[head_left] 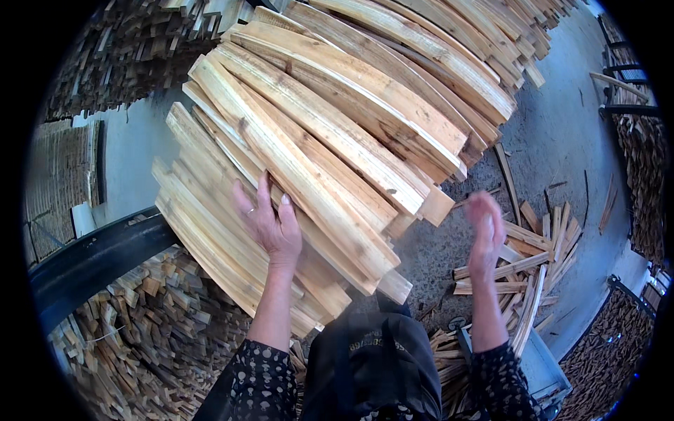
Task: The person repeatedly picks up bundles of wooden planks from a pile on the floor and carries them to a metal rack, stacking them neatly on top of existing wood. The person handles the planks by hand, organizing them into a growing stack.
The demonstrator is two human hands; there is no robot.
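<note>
I have both forearms reaching up from the lower edge, sleeves [263, 375] pushed above the wrists, with my dark apron [372, 361] between them. My left forearm [274, 302] leans slightly inward, and my left hand [272, 223] is spread over the wooden boards [337, 151], its back toward me, the thumb held apart from the fingers. A ring [250, 210] shows on one finger. The hand is open and closed around nothing; the fingertips lie at the left edge of a long pale board [295, 165], but I cannot tell whether they press on it or sit just above.

My right forearm [488, 319] stands nearly upright, and my right hand [484, 235] is open too, palm turned inward, fingers close together, a little blurred. It holds nothing and is apart from the boards, beyond their near right ends, with concrete floor [435, 259] showing between.

The boards lie side by side and overlapping, slanting from far left to near right; those left of my left hand are blurred. What carries them is mostly hidden, though a black beam [105, 256] meets their left side. Beyond my right hand, loose wood strips [526, 263] lie crisscrossed on the floor, and shorter pieces [151, 330] are heaped at lower left.
</note>
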